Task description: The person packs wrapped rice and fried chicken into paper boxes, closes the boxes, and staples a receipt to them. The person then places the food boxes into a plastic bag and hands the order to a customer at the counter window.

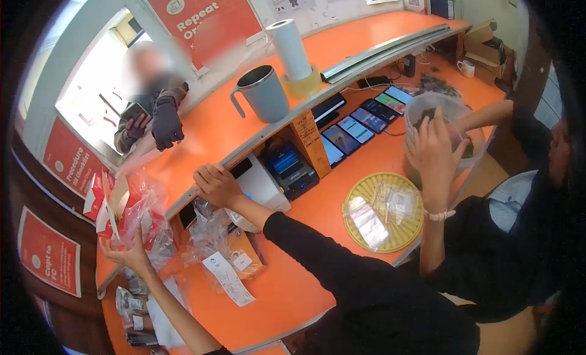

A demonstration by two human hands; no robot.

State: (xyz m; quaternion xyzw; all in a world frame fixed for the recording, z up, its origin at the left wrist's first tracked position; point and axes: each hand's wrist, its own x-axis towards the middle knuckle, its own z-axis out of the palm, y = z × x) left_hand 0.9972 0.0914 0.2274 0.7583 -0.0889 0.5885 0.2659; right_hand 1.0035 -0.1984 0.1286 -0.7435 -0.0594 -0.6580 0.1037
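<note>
My left hand (131, 256) is at the lower front of a clear plastic bag (157, 224) with red-and-white boxes (110, 202) in it. Its thumb and fingers are spread against the plastic. The bag sits at the left end of the raised orange ledge (207, 138). My right hand (217, 185) rests palm down at the ledge's edge, fingers slightly bent and nothing visible in them. Below it stand a white device (262, 193) and a dark card terminal (290, 169). Nearer me lie a crumpled plastic-wrapped package (210, 236) and a printed receipt (229, 278).
Across the ledge, a person in dark gloves (166, 120) holds a phone. On my right, a co-worker's hands (434, 150) are at a translucent tub (415, 166). A grey mug (262, 95), paper roll (288, 50), several phones (357, 130) and a yellow round lid (390, 233) stand or lie around.
</note>
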